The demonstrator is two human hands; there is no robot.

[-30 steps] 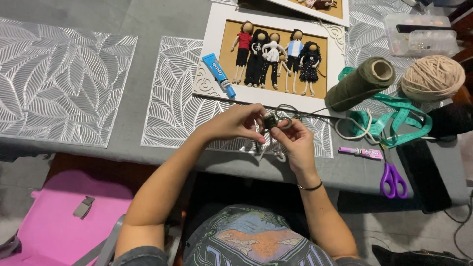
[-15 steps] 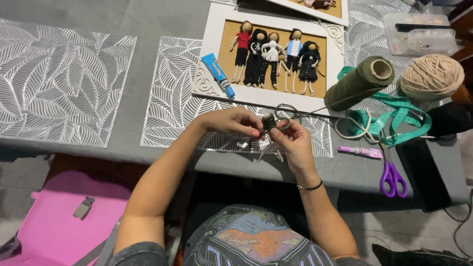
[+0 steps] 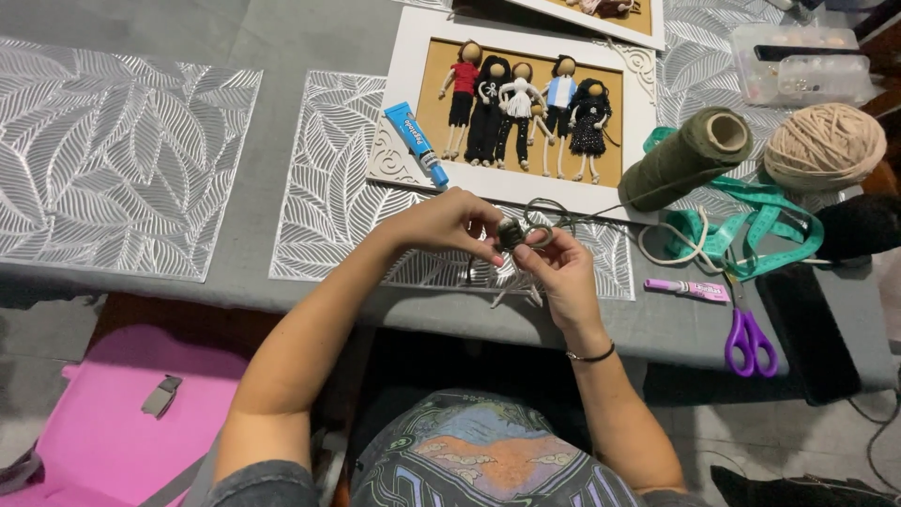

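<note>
Hands [image 3: 511, 246] hide the small piece [image 3: 511, 233] (dark, indistinct).

A home craft corner is showing here: cord spool [image 3: 687, 158], yarn ball [image 3: 825, 145], scissors [image 3: 748, 339] are lying on the grey bench [image 3: 282, 38].

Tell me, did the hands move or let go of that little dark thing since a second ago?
Hardly. The left hand and right hand still pinch the small dark wrapped piece between them above the table's edge; only the fingers shifted slightly. Nothing was let go. The green cord spool, beige yarn ball, purple scissors, blue glue tube and framed dolls stayed put.
</note>
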